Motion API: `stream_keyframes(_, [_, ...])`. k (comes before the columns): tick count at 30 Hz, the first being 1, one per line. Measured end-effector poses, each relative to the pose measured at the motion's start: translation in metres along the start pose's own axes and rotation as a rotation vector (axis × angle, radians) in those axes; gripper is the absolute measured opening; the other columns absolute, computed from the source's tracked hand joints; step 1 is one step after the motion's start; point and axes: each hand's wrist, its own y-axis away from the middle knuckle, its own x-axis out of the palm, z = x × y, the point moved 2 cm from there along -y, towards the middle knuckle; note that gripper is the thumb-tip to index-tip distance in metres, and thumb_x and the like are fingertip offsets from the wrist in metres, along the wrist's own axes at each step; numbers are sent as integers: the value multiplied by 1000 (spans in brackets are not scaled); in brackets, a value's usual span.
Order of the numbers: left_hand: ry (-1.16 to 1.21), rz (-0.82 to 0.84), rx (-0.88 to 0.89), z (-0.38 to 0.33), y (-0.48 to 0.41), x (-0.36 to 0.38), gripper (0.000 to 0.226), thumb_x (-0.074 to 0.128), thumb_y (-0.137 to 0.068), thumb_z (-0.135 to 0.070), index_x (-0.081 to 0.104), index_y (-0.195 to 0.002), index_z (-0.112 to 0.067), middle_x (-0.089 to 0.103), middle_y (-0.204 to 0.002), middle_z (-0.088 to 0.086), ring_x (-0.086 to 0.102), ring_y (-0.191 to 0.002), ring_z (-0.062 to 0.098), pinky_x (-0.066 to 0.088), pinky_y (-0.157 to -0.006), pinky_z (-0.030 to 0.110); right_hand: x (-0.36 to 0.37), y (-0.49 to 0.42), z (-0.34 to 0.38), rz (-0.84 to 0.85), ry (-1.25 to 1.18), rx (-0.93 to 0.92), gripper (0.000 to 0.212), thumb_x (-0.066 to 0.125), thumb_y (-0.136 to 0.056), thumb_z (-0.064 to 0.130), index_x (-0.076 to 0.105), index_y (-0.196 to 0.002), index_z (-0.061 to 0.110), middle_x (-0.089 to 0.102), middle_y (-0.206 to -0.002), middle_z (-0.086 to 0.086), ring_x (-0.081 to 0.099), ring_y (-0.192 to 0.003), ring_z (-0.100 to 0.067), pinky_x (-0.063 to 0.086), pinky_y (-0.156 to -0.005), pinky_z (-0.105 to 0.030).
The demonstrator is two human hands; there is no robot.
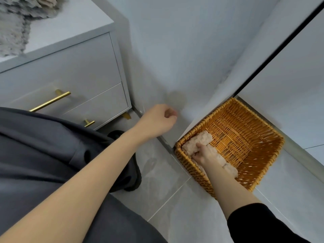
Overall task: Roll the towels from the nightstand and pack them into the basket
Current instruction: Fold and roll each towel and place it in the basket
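Loose towels: a grey and beige fluffy heap lies unrolled on the left end of the nightstand top, running out of view at the upper left.
Nightstand: pale grey, two drawers, each with a gold bar handle, standing against the wall.
Left hand: is held in the air in front of the wall, right of the nightstand's lower corner; its fingers are curled into a loose fist with nothing in them.
Wicker basket: orange-brown, on the tiled floor, pushed into the corner of the walls.
Rolled towel: beige, lying inside the basket along its left wall, at the near left corner.
Right hand: reaches down into the basket and grips the rolled towel, fingers bent over it.
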Motion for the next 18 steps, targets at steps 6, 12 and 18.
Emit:
stream_keyframes(6, [-21, 35, 9, -2, 1, 1, 28, 47, -97, -22, 58, -122, -17, 59, -114, -3, 49, -100, 7, 33, -79, 16, -7, -4, -2, -112, 383, -117, 39, 54, -97, 14, 44, -133, 2, 56, -102, -14, 57, -81, -26, 50, -61, -37])
stream_keyframes(12, [-20, 28, 21, 1, 2, 0, 27, 48, -96, -21, 58, -121, -18, 57, -109, -6, 49, -98, 6, 35, -68, 12, -13, 1, 17, -308, 991, -657, 90, 74, -79, 8, 20, -150, 18, 26, -149, -13, 45, -125, -34, 49, -57, -16])
stream_keyframes(18, [-18, 29, 18, 1, 2, -1, 27, 48, -96, -21, 59, -121, -19, 57, -109, -7, 48, -98, 5, 35, -72, 16, -5, -3, 6, -117, 1354, -584, 121, 86, -67, 28, 2, -152, 8, -9, -159, -5, 4, -146, -27, 17, -114, -28])
